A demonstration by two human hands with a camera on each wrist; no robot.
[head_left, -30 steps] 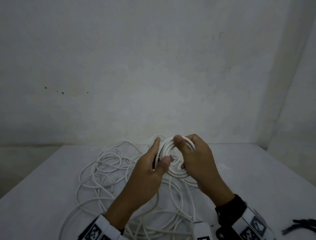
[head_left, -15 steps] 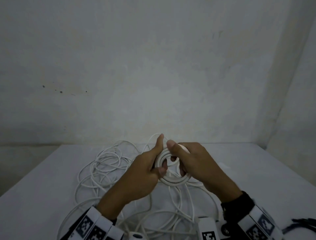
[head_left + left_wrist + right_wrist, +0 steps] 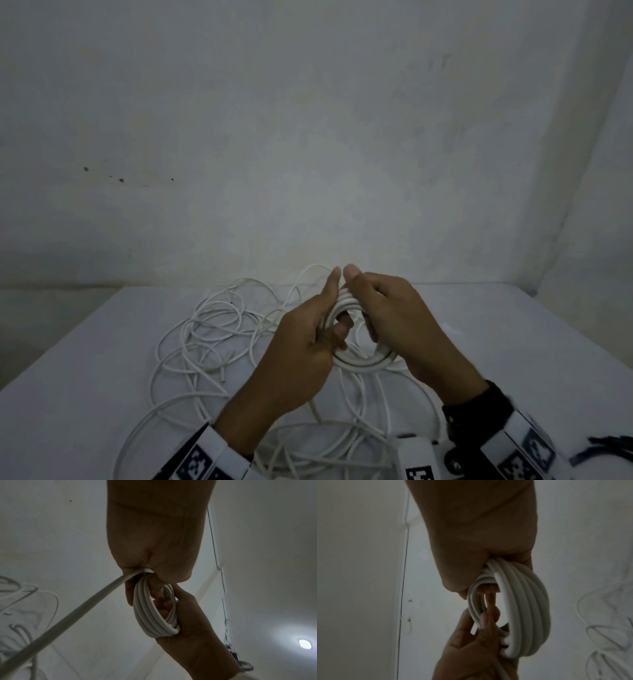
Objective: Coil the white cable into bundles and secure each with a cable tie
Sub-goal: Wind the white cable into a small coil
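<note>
Pale, stained wall behind a white table; dim light. Above the table's middle, a small tight coil of white cable, several turns thick, is held in the air between both hands. Left hand grips the coil's left side: thumb laid up along the outer rim, curled fingers hooked through the centre hole. Right hand wraps the right and far side, thumb on top near the left thumb, fingers curled around the turns. In the left wrist view a single strand leaves the coil at the left palm and runs down toward the table. The rest of the cable, a loose tangle, lies spread on the table under and left of the hands. Black cable ties lie at the near right edge, well apart from the coil.
</note>
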